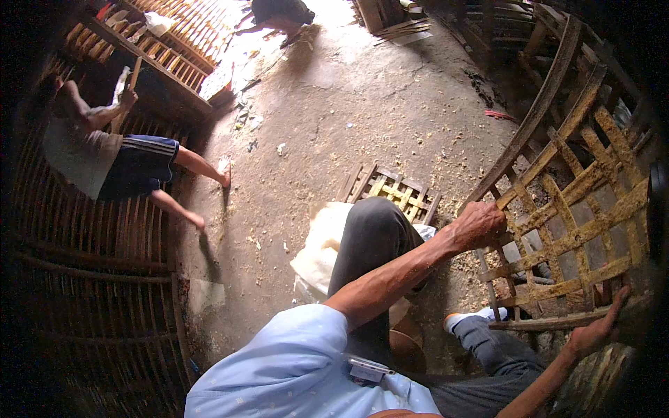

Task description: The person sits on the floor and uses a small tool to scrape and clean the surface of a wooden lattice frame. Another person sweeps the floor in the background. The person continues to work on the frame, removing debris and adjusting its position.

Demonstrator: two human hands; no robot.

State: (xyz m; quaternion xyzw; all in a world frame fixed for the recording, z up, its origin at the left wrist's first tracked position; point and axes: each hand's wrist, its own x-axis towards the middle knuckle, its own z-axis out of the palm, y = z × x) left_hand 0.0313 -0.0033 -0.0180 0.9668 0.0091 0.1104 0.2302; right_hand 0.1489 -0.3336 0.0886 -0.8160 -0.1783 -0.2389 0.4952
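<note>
A woven bamboo lattice panel (568,216), yellowish with a wooden edge strip, stands tilted at my right side. Its left edge is gripped by my left hand (479,224), fingers curled closed. At the panel's lower right corner, my right hand (592,338) holds the edge from below. One digit points up along the slats, and the other fingers are partly hidden in shadow. Beyond my bent knee lies a smaller woven lattice piece (397,194) on the ground. A white sack (323,240) is bunched beside that knee.
A person (104,146) in dark shorts is at the left, by a slatted bamboo wall (97,279). Another person (282,12) bends at the far end. Wooden frames (536,104) crowd the right. Scraps litter the concrete floor (313,118). A phone (371,367) sits at my shirt.
</note>
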